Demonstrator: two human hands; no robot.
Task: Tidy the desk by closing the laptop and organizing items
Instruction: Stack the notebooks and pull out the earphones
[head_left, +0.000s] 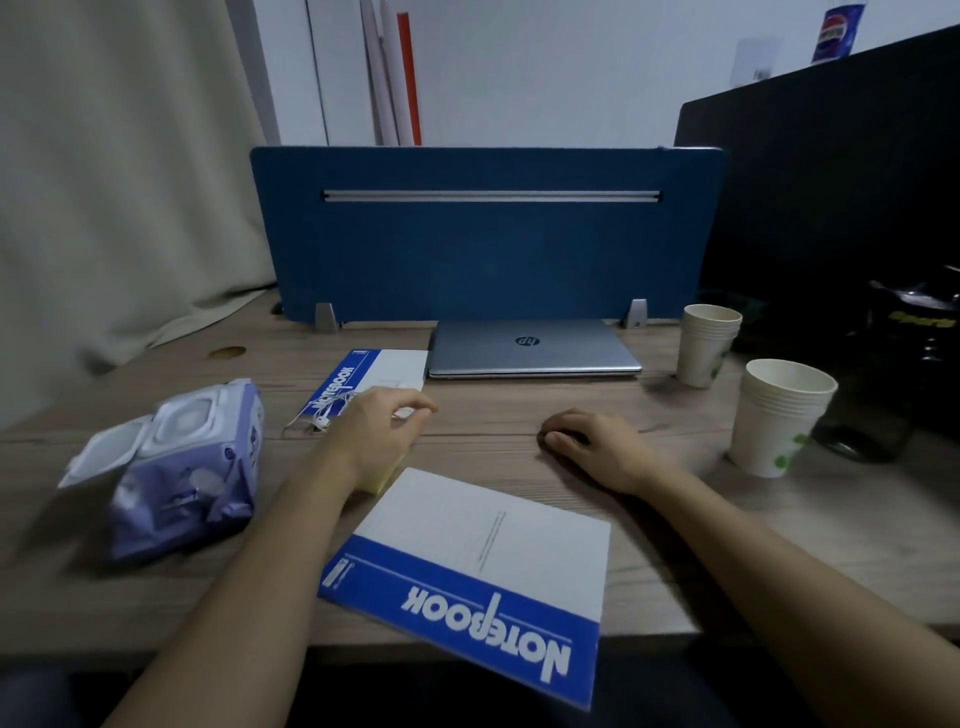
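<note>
The silver laptop (535, 351) lies closed at the back of the wooden desk (493, 415), against the blue divider. A blue-and-white notebook (379, 371) rests left of the laptop, and white wired earphones (324, 418) lie on its near end. My left hand (382, 428) hovers there, fingers pinched around a small white part of the earphones. A yellow sticky-note pad (387, 480) peeks out beneath that wrist. A second notebook (483, 577) lies at the front edge, overhanging it. My right hand (597, 449) rests palm down on the desk, fingers curled, holding nothing I can see.
A purple wet-wipes pack (192, 467) lies at the left with its lid flipped up. Two stacks of paper cups (709, 343) (779, 415) stand at the right. A dark bag or bottle (904, 364) sits at the far right. The blue divider (488, 249) closes off the back.
</note>
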